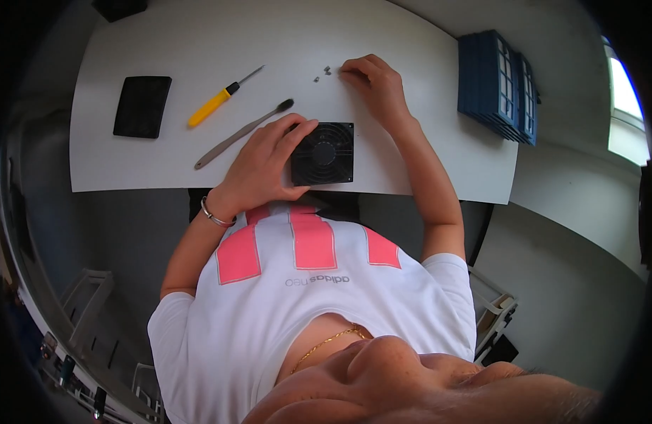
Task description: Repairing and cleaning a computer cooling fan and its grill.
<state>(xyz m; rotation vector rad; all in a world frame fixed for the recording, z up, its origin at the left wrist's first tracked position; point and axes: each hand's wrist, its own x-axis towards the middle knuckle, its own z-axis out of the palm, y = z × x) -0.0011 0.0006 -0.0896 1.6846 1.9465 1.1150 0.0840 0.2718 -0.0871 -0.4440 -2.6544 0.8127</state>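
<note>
A square black cooling fan [323,153] with a round ringed guard lies flat near the table's front edge. My left hand [269,152] grips it along the left side, fingers at the upper corner and thumb at the lower one. Farther back, my right hand [372,81] is closed with its fingertips pinched low over the tabletop. Whatever the pinch holds is hidden or too small to make out. Just left of those fingertips lie several tiny metal pieces [327,71], perhaps screws. A grey-handled brush [238,139] with dark bristles rests beyond my left hand.
A yellow-handled screwdriver [216,104] lies on the white table [425,92], its tip pointing away to the right. Farther left is a flat black square panel [142,107]. Blue plastic bins [492,85] stand stacked at the right edge, and a dark object [120,7] sits at the far left corner.
</note>
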